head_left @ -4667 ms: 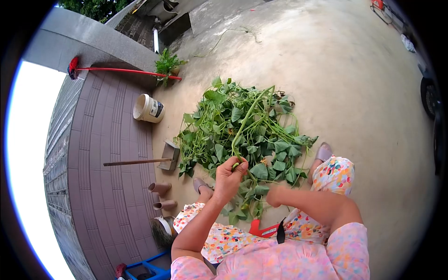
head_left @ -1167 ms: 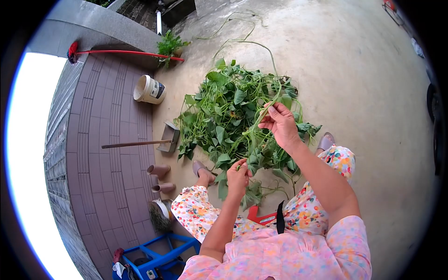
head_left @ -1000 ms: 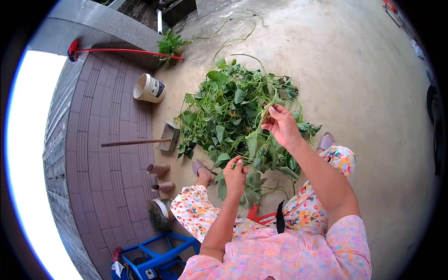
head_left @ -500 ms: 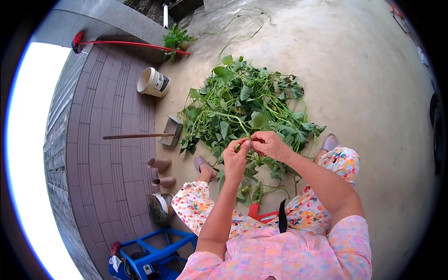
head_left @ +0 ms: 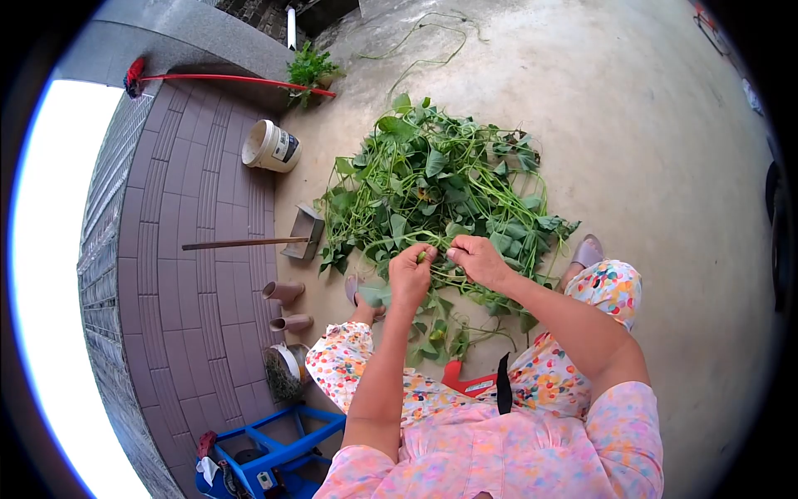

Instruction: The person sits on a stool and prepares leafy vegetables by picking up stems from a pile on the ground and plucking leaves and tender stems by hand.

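Note:
A large heap of leafy green vines (head_left: pixel 432 179) lies on the concrete in front of me, between my feet. My left hand (head_left: pixel 411 270) is closed on green stems at the near edge of the heap, with a short green piece showing by its thumb. Close beside it on the right, my right hand (head_left: pixel 480 259) pinches a vine stem. Leaves hang below both hands, and some loose sprigs (head_left: pixel 449 333) lie nearer my lap.
A white bucket (head_left: pixel 272 146), a dustpan (head_left: pixel 304 233) with a long handle and a pair of boots (head_left: pixel 287 292) stand along the tiled wall at left. A blue frame (head_left: pixel 283 453) is at lower left, a red stool edge (head_left: pixel 467 382) beneath me. Loose vines (head_left: pixel 440 60) lie farther off.
My right hand has come down from over the heap to beside my left hand, drawing its vine in. Since half a second ago the hands have moved slightly apart.

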Demonstrator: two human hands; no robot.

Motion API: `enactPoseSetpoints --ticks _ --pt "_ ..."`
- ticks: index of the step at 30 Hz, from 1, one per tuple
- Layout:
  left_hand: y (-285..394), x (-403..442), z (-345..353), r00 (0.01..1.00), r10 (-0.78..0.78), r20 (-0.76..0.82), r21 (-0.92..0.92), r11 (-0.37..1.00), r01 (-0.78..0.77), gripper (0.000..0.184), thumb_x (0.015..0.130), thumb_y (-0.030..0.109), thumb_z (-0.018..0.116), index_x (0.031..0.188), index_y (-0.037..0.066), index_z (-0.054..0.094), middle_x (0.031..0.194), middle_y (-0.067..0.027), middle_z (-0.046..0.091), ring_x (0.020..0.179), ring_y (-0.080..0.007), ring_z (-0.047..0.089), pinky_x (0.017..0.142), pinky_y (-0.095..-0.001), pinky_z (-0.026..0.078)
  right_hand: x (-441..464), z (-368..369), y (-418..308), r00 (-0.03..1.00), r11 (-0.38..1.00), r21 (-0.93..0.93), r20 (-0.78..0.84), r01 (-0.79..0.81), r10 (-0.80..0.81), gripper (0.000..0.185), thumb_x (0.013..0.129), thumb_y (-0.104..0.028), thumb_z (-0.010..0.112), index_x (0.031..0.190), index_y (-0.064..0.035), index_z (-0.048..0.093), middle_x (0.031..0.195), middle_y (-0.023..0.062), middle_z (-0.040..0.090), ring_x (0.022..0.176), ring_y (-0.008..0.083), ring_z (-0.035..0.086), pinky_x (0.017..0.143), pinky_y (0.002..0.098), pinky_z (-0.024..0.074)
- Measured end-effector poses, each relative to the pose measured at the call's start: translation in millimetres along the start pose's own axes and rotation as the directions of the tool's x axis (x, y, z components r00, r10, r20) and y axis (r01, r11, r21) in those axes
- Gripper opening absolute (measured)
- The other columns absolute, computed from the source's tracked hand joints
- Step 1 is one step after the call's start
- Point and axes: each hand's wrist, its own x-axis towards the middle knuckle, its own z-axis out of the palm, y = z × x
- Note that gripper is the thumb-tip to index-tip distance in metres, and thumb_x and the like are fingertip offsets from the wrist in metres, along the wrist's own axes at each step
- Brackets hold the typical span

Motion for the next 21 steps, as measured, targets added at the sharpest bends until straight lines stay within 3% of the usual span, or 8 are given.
enactPoseSetpoints --ticks 2,4,5,7,14,17,20,21 --pt "-6 9 -6 0.994 0.085 -0.075 0.071 0.994 -0.080 0.012 0.079 0.011 0.058 0.074 0.000 0.057 0.054 0.0059 0.039 0.052 -0.0045 0.031 0.044 -0.0218 0.027 0 2 5 0.993 0.992 0.052 0.038 -0.112 0.110 0.017 0.077 -0.013 0.053 0.070 0.0021 0.050 0.055 0.0079 0.048 0.050 0.0138 0.046 0.047 0.0304 0.0372" --pt "-13 15 -13 0.943 -0.049 -0.328 0.106 0.990 0.089 0.009 0.077 0.011 0.058 0.076 0.002 0.059 0.051 -0.0017 0.045 0.048 -0.0076 0.037 0.045 -0.0246 0.033 4 9 10 0.998 1.000 0.006 -0.062 -0.007 0.007 0.019 0.079 -0.012 0.050 0.066 0.0013 0.048 0.055 0.0055 0.047 0.047 0.0116 0.045 0.040 0.0293 0.0348" --pt "-17 15 -19 0.944 -0.048 -0.327 0.108 0.990 0.088 0.009 0.077 0.011 0.058 0.076 0.002 0.059 0.051 -0.0017 0.045 0.048 -0.0076 0.037 0.045 -0.0246 0.033 0 6 13 0.968 0.935 0.257 0.014 -0.244 0.249 0.018 0.081 -0.012 0.047 0.067 -0.0006 0.046 0.054 0.0030 0.042 0.043 0.0096 0.039 0.034 0.0268 0.0294" --pt "-24 15 -24 0.926 -0.145 -0.349 -0.021 0.989 0.147 0.009 0.078 0.010 0.056 0.074 0.002 0.056 0.053 0.0004 0.045 0.049 -0.0066 0.039 0.045 -0.0241 0.033 2 1 7 0.952 0.860 0.420 0.032 -0.289 0.304 0.017 0.082 -0.012 0.046 0.068 -0.0012 0.045 0.054 0.0023 0.040 0.042 0.0091 0.037 0.034 0.0254 0.0279" --pt "-23 -13 30 0.969 -0.243 -0.050 -0.290 0.932 0.219 0.020 0.089 0.018 0.041 0.077 0.003 0.048 0.070 -0.0037 0.058 0.055 -0.0073 0.049 0.049 -0.0200 0.039 2 -5 -5 0.900 0.581 0.733 0.097 -0.354 0.426 0.013 0.085 -0.010 0.042 0.073 -0.0035 0.043 0.059 -0.0001 0.036 0.044 0.0068 0.034 0.033 0.0195 0.0229" --pt "-23 3 39 0.920 -0.365 -0.145 -0.690 0.703 0.170 0.019 0.090 0.018 0.039 0.083 0.002 0.045 0.094 -0.0135 0.057 0.079 -0.0174 0.056 0.072 -0.0270 0.043 0 -6 -7 0.906 0.568 0.712 0.250 -0.412 0.343 0.014 0.085 -0.010 0.042 0.073 -0.0037 0.043 0.059 -0.0005 0.037 0.044 0.0055 0.033 0.033 0.0179 0.0225" --pt "-14 9 38 0.956 -0.284 -0.077 -0.818 0.566 0.102 0.018 0.090 0.018 0.039 0.080 0.003 0.043 0.079 -0.0072 0.056 0.074 -0.0143 0.055 0.065 -0.0231 0.043 1 -7 -5 0.896 0.572 0.690 0.319 -0.444 0.310 0.015 0.086 -0.010 0.042 0.072 -0.0039 0.042 0.059 -0.0007 0.037 0.044 0.0052 0.033 0.033 0.0176 0.0223" --pt "-10 10 40 0.955 -0.283 -0.083 -0.856 0.511 0.077 0.019 0.090 0.020 0.038 0.080 0.004 0.041 0.068 -0.0041 0.049 0.060 -0.0132 0.051 0.056 -0.0249 0.043 1 -8 -6 0.896 0.570 0.693 0.323 -0.443 0.304 0.016 0.086 -0.010 0.042 0.072 -0.0041 0.042 0.058 -0.0008 0.036 0.044 0.0050 0.032 0.033 0.0175 0.0220"
